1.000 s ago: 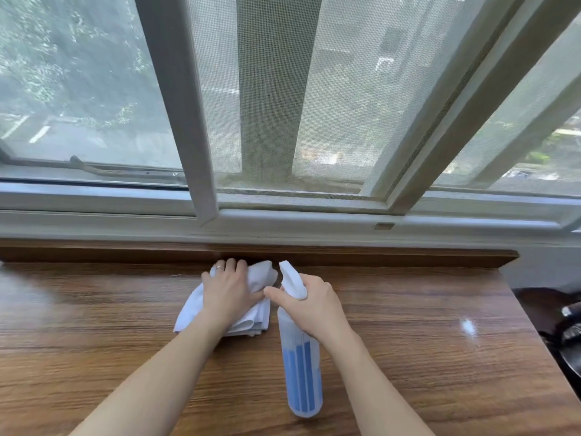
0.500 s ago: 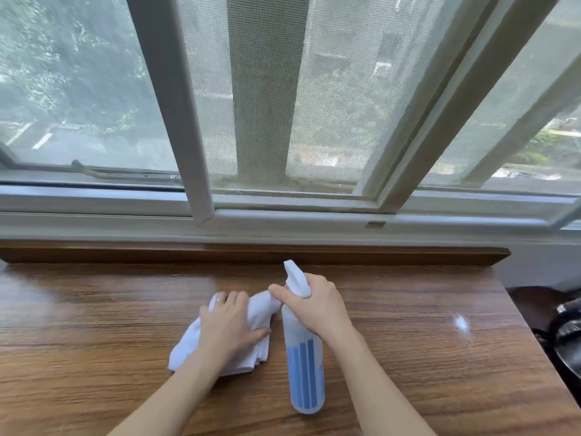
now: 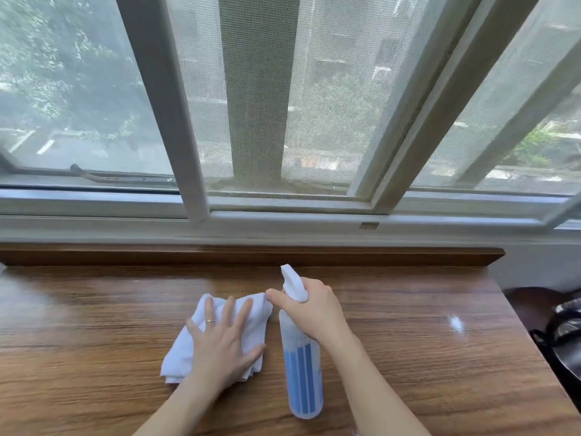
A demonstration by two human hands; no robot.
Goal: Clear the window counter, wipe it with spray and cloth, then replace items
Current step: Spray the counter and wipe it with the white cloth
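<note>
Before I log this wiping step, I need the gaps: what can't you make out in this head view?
- Spray bottle: trigger and neck hidden by the right hand gripping it.
- White cloth: its middle covered by the flat left hand.
- Dark objects at right: cut off by the frame edge, unidentifiable.
- Counter: near edge out of frame.

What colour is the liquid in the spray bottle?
Blue, in the clear spray bottle, seen in the head view.

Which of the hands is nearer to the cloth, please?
Left. The left hand presses flat on the cloth; the right hand grips the spray bottle just right of it.
</note>
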